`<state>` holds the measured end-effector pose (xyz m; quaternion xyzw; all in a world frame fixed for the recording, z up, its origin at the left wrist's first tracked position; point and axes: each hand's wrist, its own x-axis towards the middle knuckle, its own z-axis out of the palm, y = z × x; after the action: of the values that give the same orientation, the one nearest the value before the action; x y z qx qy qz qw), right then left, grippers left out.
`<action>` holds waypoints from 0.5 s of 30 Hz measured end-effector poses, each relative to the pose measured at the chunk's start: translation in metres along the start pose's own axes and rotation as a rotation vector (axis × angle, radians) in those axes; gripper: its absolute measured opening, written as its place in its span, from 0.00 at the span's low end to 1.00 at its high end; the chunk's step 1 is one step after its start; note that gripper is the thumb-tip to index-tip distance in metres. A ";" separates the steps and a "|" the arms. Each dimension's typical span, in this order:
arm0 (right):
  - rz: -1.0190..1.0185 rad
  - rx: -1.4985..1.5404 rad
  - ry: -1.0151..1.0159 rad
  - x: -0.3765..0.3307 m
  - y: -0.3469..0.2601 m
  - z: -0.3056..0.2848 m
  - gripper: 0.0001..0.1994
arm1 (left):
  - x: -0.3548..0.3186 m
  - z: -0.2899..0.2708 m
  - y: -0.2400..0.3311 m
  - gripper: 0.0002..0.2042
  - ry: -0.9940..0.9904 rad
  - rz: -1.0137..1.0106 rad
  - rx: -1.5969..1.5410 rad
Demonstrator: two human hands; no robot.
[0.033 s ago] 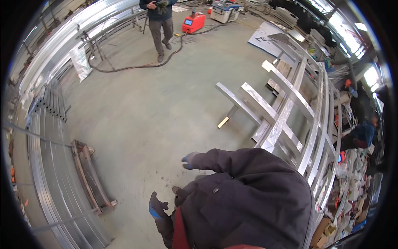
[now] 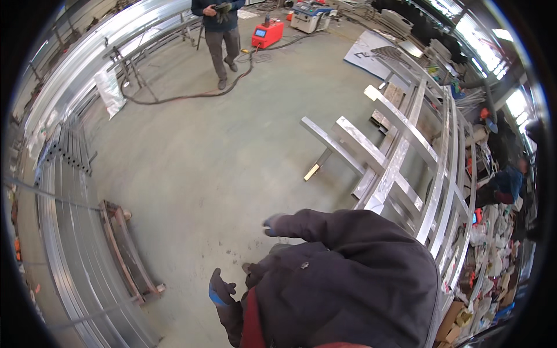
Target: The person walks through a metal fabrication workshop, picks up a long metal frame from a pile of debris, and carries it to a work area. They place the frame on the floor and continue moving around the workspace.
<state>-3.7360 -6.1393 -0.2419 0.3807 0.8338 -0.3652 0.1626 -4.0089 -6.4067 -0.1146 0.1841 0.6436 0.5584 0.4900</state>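
Observation:
My left hand (image 2: pixel 221 290), in a grey glove with a blue patch, hangs low in front of me with its fingers apart and nothing in it. My right hand (image 2: pixel 272 225), gloved too, reaches out over the floor from a dark sleeve (image 2: pixel 316 225). Its fingers point left, look loosely stretched and hold nothing I can see; they are a little blurred. Neither hand touches anything. Nearest to the right hand is a frame of shiny square metal tubes (image 2: pixel 387 174), lying to my right.
Long metal profiles (image 2: pixel 75 249) are stacked at left beside a rusty low trolley (image 2: pixel 125 249). Ahead stand a person (image 2: pixel 221 40), a red machine (image 2: pixel 267 35) and a white sack (image 2: pixel 109 91). A black hose (image 2: pixel 174 100) crosses the floor. Scrap (image 2: pixel 484 255) and another person (image 2: pixel 506 184) are at right.
My right hand has shifted slightly to the right; my left hand keeps its pose. The far surroundings have slid a little to the left as my view turned.

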 end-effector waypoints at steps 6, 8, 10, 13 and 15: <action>0.525 0.081 -0.133 -0.074 0.165 0.038 0.25 | 0.134 0.021 0.059 0.29 -0.158 -0.036 0.146; 0.465 0.005 -0.182 -0.107 0.207 0.051 0.25 | 0.177 0.043 0.072 0.29 -0.235 -0.011 0.133; 0.661 0.200 -0.175 -0.126 0.235 0.062 0.25 | 0.229 0.077 0.087 0.28 -0.304 0.022 0.133; 0.753 0.389 -0.109 -0.115 0.265 0.071 0.25 | 0.304 0.141 0.105 0.27 -0.368 0.051 0.178; 0.764 0.492 -0.035 -0.084 0.287 0.059 0.25 | 0.357 0.204 0.113 0.25 -0.449 0.086 0.123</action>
<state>-3.4646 -6.0985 -0.3754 0.6821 0.5189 -0.4728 0.2046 -4.0349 -5.9823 -0.1429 0.3602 0.5428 0.4836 0.5846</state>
